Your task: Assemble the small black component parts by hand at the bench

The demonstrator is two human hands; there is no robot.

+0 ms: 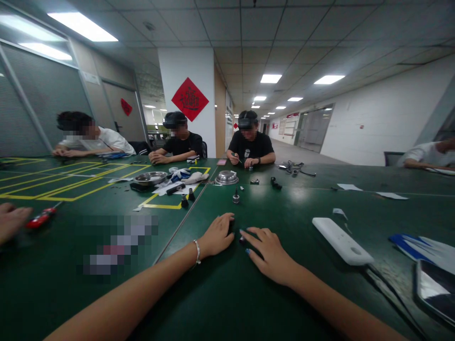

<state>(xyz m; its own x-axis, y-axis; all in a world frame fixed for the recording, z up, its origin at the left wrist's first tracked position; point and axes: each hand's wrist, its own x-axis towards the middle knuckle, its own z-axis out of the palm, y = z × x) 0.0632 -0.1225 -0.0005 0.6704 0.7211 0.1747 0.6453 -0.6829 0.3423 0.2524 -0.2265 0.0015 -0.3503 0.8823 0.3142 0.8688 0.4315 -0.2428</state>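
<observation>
My left hand rests on the green table with its fingers apart and nothing in it. Beside it, my right hand is spread low over the table, palm down. A small dark object lies by the fingertips of my right hand, partly covered by them; whether they touch it I cannot tell. Beyond both hands a small metal part with a thin upright stem stands on the table. A silver bracelet circles my left wrist.
A white device with a cable, a phone and blue-white gloves lie right. Another person's hand is near a red tool at left. Metal bowls and black parts stand ahead; several people sit around.
</observation>
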